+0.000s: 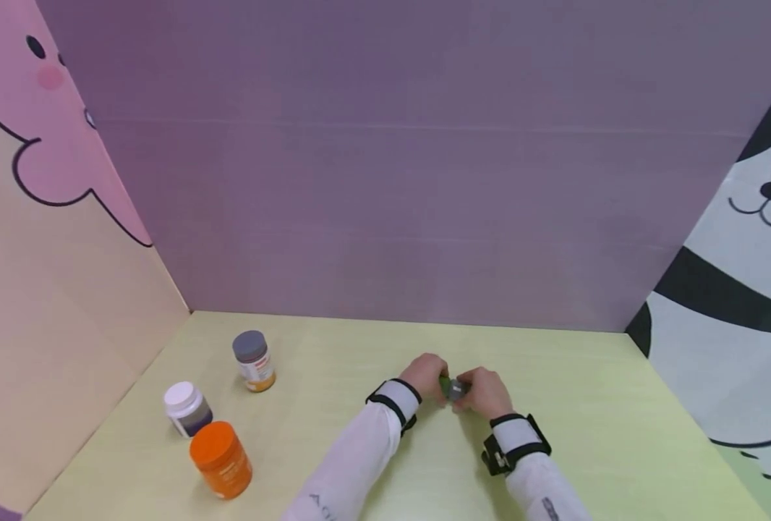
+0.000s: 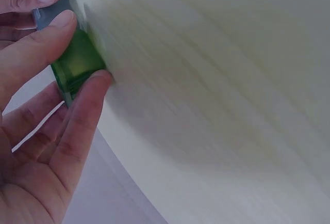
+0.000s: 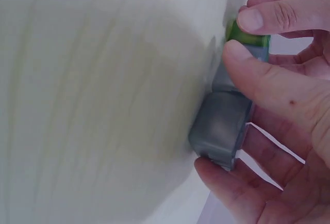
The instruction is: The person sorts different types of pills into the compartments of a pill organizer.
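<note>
A small blocky item, green at one end and grey at the other [image 1: 456, 391], lies on the pale yellow table between both hands. My left hand [image 1: 424, 373] pinches its green part [image 2: 80, 61], the thumb on one face and a finger at the end corner. On the other side, my right hand [image 1: 487, 393] holds the grey part [image 3: 220, 123] between thumb and fingers. A seam shows between two grey sections in the right wrist view. Fingers hide some of the item, and its exact kind cannot be told.
Left of the arms stand an orange jar [image 1: 223, 462], a white-lidded bottle [image 1: 186, 409] and a grey-lidded bottle [image 1: 254, 362]. A purple panel [image 1: 385, 181] rises behind the table [image 1: 333, 347]. Side panels carry a pink cartoon figure [image 1: 66, 166] and a panda [image 1: 743, 304].
</note>
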A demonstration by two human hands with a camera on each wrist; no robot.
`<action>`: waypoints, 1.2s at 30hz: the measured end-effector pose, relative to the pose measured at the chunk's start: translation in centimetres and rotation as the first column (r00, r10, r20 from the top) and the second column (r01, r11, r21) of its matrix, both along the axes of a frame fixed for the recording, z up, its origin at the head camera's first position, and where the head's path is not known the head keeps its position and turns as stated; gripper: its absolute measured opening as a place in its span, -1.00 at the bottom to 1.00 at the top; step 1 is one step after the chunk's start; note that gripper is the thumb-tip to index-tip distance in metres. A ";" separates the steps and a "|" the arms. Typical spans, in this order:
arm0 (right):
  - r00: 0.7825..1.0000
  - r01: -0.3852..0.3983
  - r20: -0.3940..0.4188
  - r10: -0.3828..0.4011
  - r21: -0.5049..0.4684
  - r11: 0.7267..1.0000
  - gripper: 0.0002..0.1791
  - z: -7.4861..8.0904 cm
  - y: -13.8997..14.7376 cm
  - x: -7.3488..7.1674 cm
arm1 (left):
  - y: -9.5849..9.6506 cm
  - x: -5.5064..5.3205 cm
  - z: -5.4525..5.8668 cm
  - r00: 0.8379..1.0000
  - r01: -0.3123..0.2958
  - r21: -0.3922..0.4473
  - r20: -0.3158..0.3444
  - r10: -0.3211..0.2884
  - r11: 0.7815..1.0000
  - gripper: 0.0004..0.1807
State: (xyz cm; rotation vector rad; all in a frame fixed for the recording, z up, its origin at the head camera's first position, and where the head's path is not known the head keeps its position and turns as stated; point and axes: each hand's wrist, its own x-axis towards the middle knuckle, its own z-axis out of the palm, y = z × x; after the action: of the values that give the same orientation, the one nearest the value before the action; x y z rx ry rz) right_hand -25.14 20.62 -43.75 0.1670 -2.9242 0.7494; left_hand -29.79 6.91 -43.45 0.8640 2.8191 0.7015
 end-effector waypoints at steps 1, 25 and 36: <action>1.000 -0.010 -0.001 0.010 -0.004 1.000 -0.51 0.0 -0.1 0.0 | -0.2 0.1 0.0 1.000 -0.004 0.000 0.008 0.004 1.000 -0.67; 0.990 -0.143 0.002 0.143 0.019 0.990 -0.60 0.5 -4.1 1.8 | -4.3 2.1 -0.6 1.000 0.001 -0.031 0.000 -0.001 1.000 -0.67; 0.976 -0.219 0.013 0.219 0.030 0.975 -0.54 0.1 -5.1 2.4 | -6.1 3.9 -0.6 1.000 0.006 -0.006 -0.011 -0.006 1.000 -0.68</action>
State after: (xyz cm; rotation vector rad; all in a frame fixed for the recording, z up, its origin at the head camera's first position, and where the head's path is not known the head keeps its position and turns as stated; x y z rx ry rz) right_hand -22.71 15.51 -43.61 0.4971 -2.9596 0.7340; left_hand -25.92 0.82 -44.04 0.8774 2.8263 0.6892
